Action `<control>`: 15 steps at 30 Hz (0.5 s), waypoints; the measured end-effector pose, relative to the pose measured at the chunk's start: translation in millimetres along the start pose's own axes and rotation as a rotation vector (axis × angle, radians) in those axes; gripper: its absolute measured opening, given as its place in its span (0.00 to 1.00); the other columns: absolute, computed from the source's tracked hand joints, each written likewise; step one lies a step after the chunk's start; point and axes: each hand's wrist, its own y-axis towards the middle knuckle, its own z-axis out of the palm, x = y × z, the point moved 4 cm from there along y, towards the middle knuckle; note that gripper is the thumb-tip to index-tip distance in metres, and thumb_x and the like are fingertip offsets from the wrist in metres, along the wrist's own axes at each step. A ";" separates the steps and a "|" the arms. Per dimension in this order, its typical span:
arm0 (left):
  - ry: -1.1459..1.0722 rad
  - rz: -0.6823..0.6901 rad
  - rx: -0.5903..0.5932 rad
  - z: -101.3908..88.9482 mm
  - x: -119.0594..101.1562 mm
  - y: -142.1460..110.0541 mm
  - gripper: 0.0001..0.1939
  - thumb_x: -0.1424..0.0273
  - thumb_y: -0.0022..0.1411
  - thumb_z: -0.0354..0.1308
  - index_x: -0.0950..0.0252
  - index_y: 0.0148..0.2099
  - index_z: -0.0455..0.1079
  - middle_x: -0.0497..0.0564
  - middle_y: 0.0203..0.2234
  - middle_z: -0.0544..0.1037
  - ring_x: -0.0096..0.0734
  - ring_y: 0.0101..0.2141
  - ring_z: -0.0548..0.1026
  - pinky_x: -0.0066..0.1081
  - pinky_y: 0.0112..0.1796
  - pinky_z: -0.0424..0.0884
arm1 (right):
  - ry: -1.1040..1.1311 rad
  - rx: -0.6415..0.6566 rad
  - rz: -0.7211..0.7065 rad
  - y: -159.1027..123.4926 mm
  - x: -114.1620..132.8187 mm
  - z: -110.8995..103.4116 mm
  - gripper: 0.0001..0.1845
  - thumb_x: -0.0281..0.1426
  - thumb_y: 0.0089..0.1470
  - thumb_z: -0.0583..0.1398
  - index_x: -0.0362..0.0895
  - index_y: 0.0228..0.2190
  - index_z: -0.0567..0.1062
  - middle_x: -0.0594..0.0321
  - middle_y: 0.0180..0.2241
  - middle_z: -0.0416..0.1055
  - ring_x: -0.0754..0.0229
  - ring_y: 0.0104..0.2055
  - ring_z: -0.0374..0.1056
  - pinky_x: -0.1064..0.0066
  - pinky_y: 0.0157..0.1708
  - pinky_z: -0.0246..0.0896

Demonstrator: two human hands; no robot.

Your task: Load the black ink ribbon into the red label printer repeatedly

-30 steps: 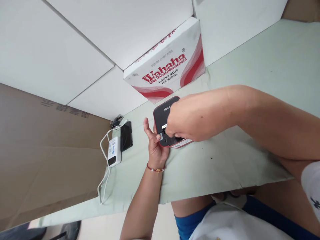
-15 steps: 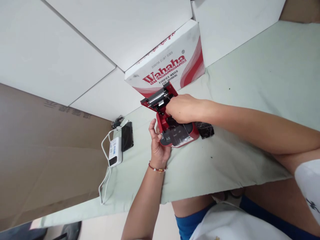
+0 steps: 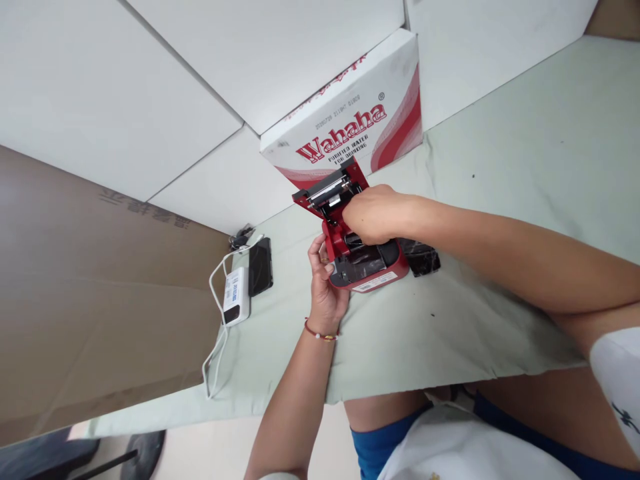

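Observation:
A small red-and-black printer stands on the cloth-covered table with its lid raised, showing a roller on the lid's inner side. My left hand grips the printer's left side, thumb on the front corner. Fingers curled, my right hand reaches into the opened body; its fingertips and whatever they hold are hidden. A dark shiny film lies across the front of the opening, below a black cylinder beside my right hand. Right of the printer, partly under my right forearm, lies a black shiny piece.
A white and red Wahaha water carton stands behind the printer against white boxes. At left are a black phone, a white power bank with a white cable, and a large brown cardboard box.
The dark film has drawn back from the printer's front edge, so the white label there shows more fully. The view has shifted slightly. My left hand keeps its hold; my right stays inside.

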 end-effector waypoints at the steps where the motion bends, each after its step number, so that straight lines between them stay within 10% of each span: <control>1: 0.000 -0.001 0.000 -0.4 -0.1 -0.1 0.30 0.58 0.60 0.73 0.45 0.63 0.73 0.48 0.63 0.75 0.37 0.57 0.77 0.37 0.60 0.75 | 0.009 -0.006 -0.002 0.1 -1.3 0.8 0.21 0.26 0.61 0.65 0.40 0.55 0.83 0.46 0.48 0.82 0.43 0.56 0.79 0.59 0.51 0.71; 8: 0.043 0.002 -0.007 -1.7 -1.9 -1.0 0.29 0.57 0.62 0.73 0.44 0.63 0.73 0.47 0.64 0.75 0.38 0.57 0.77 0.35 0.54 0.78 | 0.176 -0.109 -0.188 -24.5 -20.2 -23.1 0.17 0.34 0.64 0.64 0.41 0.50 0.86 0.53 0.43 0.82 0.51 0.45 0.76 0.63 0.42 0.64; 15: -0.008 -0.010 -0.050 0.7 -3.4 -0.7 0.30 0.60 0.57 0.75 0.48 0.61 0.76 0.47 0.62 0.76 0.37 0.57 0.76 0.34 0.56 0.77 | 0.179 -0.092 -0.057 -38.2 -113.6 -39.7 0.19 0.37 0.63 0.69 0.42 0.53 0.85 0.56 0.46 0.82 0.48 0.52 0.74 0.61 0.52 0.64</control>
